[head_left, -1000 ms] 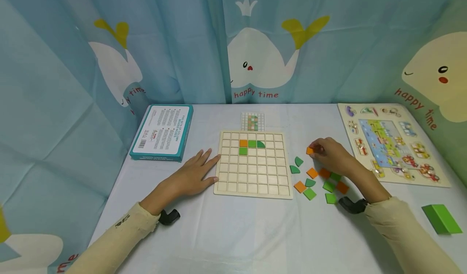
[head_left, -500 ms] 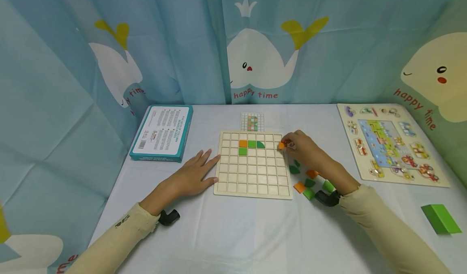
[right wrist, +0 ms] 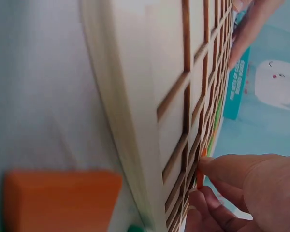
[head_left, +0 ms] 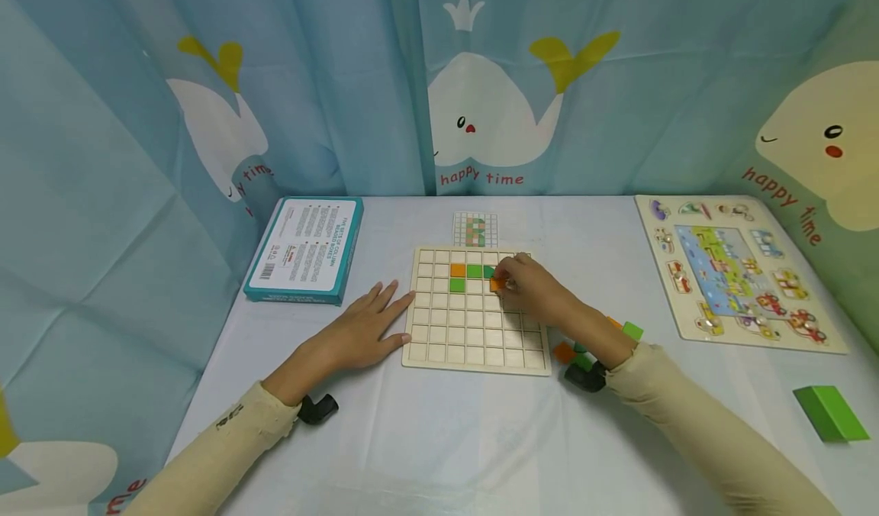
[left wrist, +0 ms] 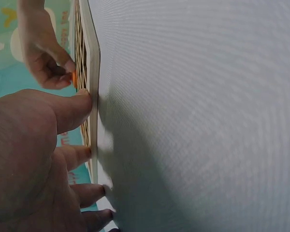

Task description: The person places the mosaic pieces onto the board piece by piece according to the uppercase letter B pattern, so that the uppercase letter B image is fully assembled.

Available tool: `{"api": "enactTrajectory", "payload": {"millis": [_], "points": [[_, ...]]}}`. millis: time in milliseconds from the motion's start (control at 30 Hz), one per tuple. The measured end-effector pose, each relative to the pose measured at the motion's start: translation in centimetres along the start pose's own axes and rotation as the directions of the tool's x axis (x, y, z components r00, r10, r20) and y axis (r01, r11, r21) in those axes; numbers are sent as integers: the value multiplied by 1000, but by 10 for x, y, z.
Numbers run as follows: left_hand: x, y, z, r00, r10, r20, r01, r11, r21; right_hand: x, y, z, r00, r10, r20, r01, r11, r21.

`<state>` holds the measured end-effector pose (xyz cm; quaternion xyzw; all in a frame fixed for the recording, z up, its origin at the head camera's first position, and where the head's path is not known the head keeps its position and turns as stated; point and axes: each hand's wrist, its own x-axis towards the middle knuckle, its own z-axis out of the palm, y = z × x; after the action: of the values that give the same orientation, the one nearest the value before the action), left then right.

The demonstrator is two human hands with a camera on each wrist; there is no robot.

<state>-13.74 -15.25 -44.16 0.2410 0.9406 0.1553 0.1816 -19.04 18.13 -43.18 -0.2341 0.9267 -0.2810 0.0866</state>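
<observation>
A wooden grid board (head_left: 474,337) lies flat on the table. Seated in its upper cells are an orange square tile (head_left: 458,270), a green square tile (head_left: 474,271), another green square below the orange one, and a dark green quarter-round tile (head_left: 488,271). My right hand (head_left: 536,291) pinches an orange square tile (head_left: 497,285) between thumb and fingers, over the cell just below the quarter-round; the right wrist view shows this orange tile (right wrist: 199,178) tilted at the grid. My left hand (head_left: 371,325) rests with fingers spread, thumb and index tip at the board's left edge (left wrist: 94,96).
Loose orange and green tiles (head_left: 565,353) lie right of the board, partly hidden under my right forearm. A small pattern card (head_left: 475,230) sits behind the board. A teal box (head_left: 305,249) stands left, a picture puzzle (head_left: 742,272) and green block (head_left: 831,413) right.
My right hand has carried the orange tile leftward from the loose tiles, across the board's right edge, to a cell below the quarter-round. The left hand has stayed in place.
</observation>
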Motion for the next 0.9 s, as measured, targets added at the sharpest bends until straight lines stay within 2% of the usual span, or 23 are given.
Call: {"api": "enactTrajectory", "payload": {"millis": [200, 433, 567, 700, 900], "points": [[1, 0, 0, 1000, 0, -3, 0, 1000, 9, 1, -2, 7, 999, -47, 3, 47, 999, -24], [1, -1, 0, 1000, 2, -4, -2, 1000, 6, 0, -4, 6, 999, -33, -5, 33, 998, -45], [0, 0, 1, 1000, -2, 0, 2, 1000, 3, -3, -4, 5, 998, -56, -24, 54, 997, -47], [0, 0, 1, 1000, -4, -1, 4, 1000, 8, -9, 0, -7, 997, -70, -18, 70, 997, -14], [0, 2, 0, 1000, -12, 1, 12, 1000, 12, -25, 12, -43, 999, 30, -37, -30, 1000, -4]]}}
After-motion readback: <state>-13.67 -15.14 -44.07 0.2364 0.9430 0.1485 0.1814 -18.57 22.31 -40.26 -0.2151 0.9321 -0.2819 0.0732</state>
